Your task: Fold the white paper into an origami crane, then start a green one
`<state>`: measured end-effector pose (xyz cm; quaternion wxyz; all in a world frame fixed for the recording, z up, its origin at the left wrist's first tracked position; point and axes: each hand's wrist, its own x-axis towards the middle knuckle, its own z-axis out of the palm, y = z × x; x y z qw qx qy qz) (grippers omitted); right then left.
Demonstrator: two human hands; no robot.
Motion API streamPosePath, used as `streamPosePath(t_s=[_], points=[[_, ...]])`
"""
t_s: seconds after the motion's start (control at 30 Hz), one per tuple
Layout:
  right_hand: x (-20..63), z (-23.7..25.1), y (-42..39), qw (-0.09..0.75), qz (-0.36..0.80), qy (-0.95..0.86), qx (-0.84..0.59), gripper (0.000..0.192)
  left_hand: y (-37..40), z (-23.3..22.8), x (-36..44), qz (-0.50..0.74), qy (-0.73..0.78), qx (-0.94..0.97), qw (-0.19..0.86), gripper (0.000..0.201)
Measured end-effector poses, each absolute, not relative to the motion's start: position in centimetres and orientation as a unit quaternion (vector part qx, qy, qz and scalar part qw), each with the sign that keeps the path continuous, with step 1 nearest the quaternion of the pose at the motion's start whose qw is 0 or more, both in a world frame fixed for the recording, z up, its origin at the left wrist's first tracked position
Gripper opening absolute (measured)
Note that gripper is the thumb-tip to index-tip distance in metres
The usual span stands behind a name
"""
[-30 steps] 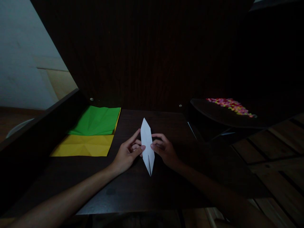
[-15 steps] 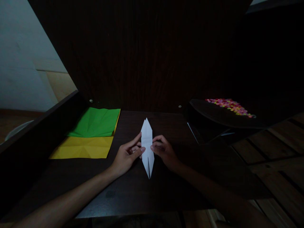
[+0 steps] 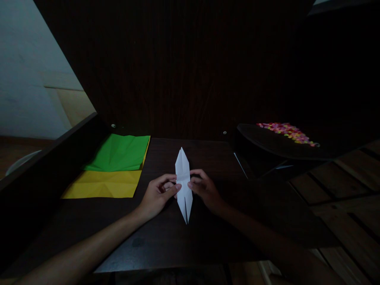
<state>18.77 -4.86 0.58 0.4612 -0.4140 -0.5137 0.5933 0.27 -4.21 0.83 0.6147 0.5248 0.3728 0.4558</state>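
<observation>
Between my hands is a folded white paper [image 3: 183, 174], long and narrow with pointed ends. A slit runs up from its lower tip, splitting that end into two points. My left hand [image 3: 160, 194] pinches its left edge, thumb on the front face and the other fingers partly hidden behind. My right hand [image 3: 206, 189] grips the right edge the same way, its thumb level with the left one. The paper is held above the dark wooden desk [image 3: 142, 241].
Left on the desk, a creased green sheet [image 3: 118, 153] overlaps a creased yellow sheet [image 3: 103, 184]. To the right, a dark curved shelf [image 3: 261, 142] carries a heap of small pink, red and yellow pieces [image 3: 287, 132]. A dark panel [image 3: 184, 71] rises behind.
My left index finger has come down from higher on the paper's left edge, towards the middle. The paper's upper tip has tilted slightly left. My right hand has hardly moved.
</observation>
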Motion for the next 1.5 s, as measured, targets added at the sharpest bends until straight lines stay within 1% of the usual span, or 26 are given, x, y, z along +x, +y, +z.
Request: streamPosePath(t_s=[0.17, 0.33, 0.47, 0.67, 0.77, 0.9, 1.03, 1.17, 1.23, 1.4, 1.5], points=[[18.8, 0.5, -4.9, 0.453, 0.59, -0.528, -0.41, 0.041, -4.1, 0.8, 0.3, 0.459, 0.365, 0.522, 0.619, 0.029], [18.9, 0.3, -5.0, 0.454, 0.585, -0.536, -0.405, 0.032, -4.1, 0.8, 0.3, 0.46, 0.352, 0.519, 0.628, 0.034], [19.0, 0.1, -5.0, 0.459, 0.56, -0.547, -0.42, 0.025, -4.0, 0.7, 0.2, 0.45, 0.348, 0.52, 0.637, 0.029], [19.1, -0.1, -5.0, 0.451, 0.539, -0.562, -0.436, 0.021, -3.9, 0.7, 0.1, 0.443, 0.348, 0.521, 0.642, 0.018], [19.1, 0.1, -5.0, 0.457, 0.517, -0.583, -0.429, 0.021, -3.9, 0.7, 0.0, 0.441, 0.344, 0.525, 0.641, 0.016], [19.2, 0.5, -5.2, 0.478, 0.484, -0.61, -0.407, 0.018, -3.9, 0.8, -0.2, 0.445, 0.342, 0.55, 0.619, 0.019], [19.3, 0.4, -5.2, 0.488, 0.502, -0.601, -0.386, 0.017, -3.9, 0.9, -0.2, 0.458, 0.331, 0.571, 0.596, 0.018], [19.4, 0.0, -5.2, 0.48, 0.562, -0.552, -0.386, 0.026, -3.9, 0.9, -0.2, 0.472, 0.332, 0.588, 0.567, 0.015], [19.4, 0.1, -5.2, 0.482, 0.57, -0.539, -0.389, 0.031, -3.9, 0.9, -0.2, 0.475, 0.338, 0.595, 0.554, 0.015], [19.0, 0.9, -5.5, 0.487, 0.519, -0.572, -0.407, 0.021, -4.0, 1.2, -0.3, 0.472, 0.355, 0.603, 0.537, 0.013], [19.0, 1.2, -5.6, 0.481, 0.508, -0.584, -0.412, 0.02, -4.0, 1.2, -0.4, 0.464, 0.366, 0.598, 0.542, 0.015]])
